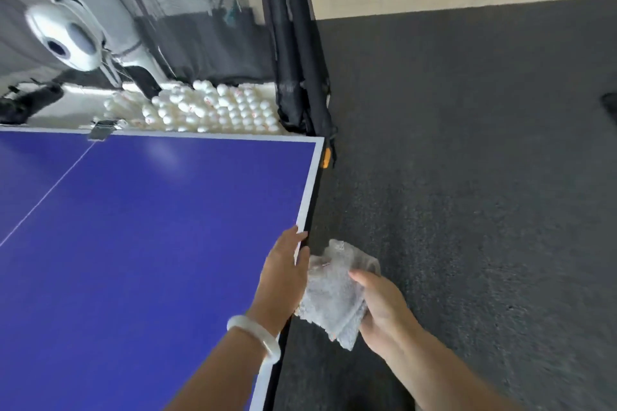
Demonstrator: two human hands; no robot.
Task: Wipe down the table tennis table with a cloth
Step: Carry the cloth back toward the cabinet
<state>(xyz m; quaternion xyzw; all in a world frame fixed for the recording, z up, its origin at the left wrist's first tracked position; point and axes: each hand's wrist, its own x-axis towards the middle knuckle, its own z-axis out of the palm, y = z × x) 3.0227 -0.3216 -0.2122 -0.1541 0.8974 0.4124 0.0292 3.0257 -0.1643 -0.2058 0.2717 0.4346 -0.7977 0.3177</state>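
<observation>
Pale grey cloth (334, 290) bunched in your right hand (384, 314), beside the desk (133, 227) edge | long axis seemingly along that edge | left hand (283, 274) flat on edge

The blue table tennis table (150, 227) fills the lower left, the left hand (283, 274) resting on its right edge.

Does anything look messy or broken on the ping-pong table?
Nothing stands out. The blue table looks unmarked. The white balls sit heaped behind its far end, none on the table. The right hand holds the cloth just off the table's edge.
</observation>
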